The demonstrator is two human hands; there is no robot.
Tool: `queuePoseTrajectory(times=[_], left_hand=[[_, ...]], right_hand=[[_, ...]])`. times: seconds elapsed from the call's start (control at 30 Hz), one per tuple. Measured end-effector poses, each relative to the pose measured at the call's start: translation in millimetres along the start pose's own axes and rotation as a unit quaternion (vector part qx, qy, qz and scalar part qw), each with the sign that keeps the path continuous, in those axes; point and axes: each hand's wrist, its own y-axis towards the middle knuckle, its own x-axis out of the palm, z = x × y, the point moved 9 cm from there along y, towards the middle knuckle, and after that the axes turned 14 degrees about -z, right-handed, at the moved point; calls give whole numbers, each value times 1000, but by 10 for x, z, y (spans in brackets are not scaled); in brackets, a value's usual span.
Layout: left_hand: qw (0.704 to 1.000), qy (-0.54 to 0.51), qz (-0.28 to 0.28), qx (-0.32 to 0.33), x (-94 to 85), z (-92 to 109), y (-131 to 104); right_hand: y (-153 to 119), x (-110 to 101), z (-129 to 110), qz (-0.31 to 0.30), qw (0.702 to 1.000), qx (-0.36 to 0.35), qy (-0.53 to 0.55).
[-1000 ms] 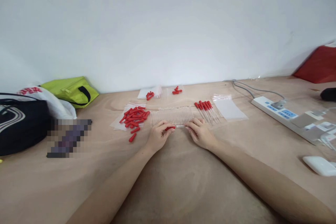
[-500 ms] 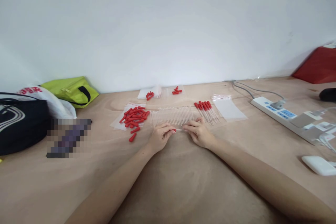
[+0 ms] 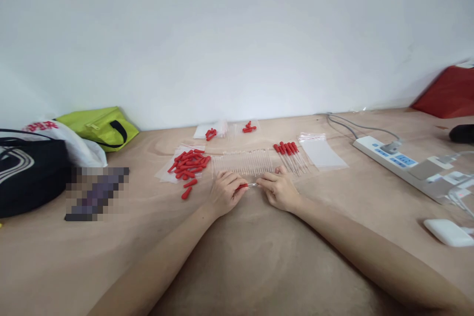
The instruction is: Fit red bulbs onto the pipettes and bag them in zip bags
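My left hand (image 3: 227, 192) pinches a red rubber bulb (image 3: 242, 186) near the middle of the table. Facing it, my right hand (image 3: 279, 189) is closed on a thin clear tube (image 3: 253, 184), whose end meets the bulb. Just beyond both hands lies a row of clear tubes (image 3: 242, 162) side by side. A pile of red bulbs (image 3: 190, 163) rests on a plastic bag to the left, with two loose bulbs nearer me. Right of the row, several tubes with red bulbs on their ends (image 3: 287, 149) lie together.
Empty clear bags (image 3: 324, 152) and a white power strip (image 3: 388, 160) lie to the right, with a white case (image 3: 448, 233) nearer. Small bags with red bulbs (image 3: 249, 128) are near the wall. Black (image 3: 33, 177) and green (image 3: 99, 128) bags stand left.
The fingers of my left hand have shifted on the bulb, and more of its red side shows. The view has moved very slightly; the things on the table lie as before.
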Motion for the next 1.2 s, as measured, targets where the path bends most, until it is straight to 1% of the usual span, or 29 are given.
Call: queuePoseTrajectory(times=[0.23, 0.53, 0.63, 0.73, 0.87, 0.93, 0.97, 1.03, 1.07, 1.13, 1.2], left_hand=[[999, 18, 14, 32, 12, 57, -11], [999, 15, 1, 31, 55, 43, -4], [1000, 9, -10, 22, 39, 28, 11], [1000, 14, -26, 9, 0, 21, 34], [999, 36, -33, -14, -72, -25, 50], [997, 56, -28, -51, -149, -143, 42], [994, 66, -29, -82, -207, -241, 29], [982, 81, -44, -163, -353, -503, -27], [973, 77, -75, -203, -405, -648, -71], [952, 43, -164, -255, -460, -883, -185], [912, 22, -253, -321, -492, -1080, -367]], right_hand=[[16, 46, -45, -1, 1000, -7, 13], [58, 96, -83, -11, 1000, -20, 16], [68, 119, -77, -19, 999, -22, 15], [91, 111, -91, -32, 999, -21, -4], [135, 60, -119, -60, 996, -8, -70], [146, 6, -32, -64, 994, 21, -89], [144, -38, 71, -57, 993, 52, -89], [108, -145, 384, -27, 986, 149, -72], [72, -194, 564, -10, 977, 204, -59], [4, -243, 873, 10, 956, 290, -42], [-29, -247, 1076, 13, 937, 346, -45]])
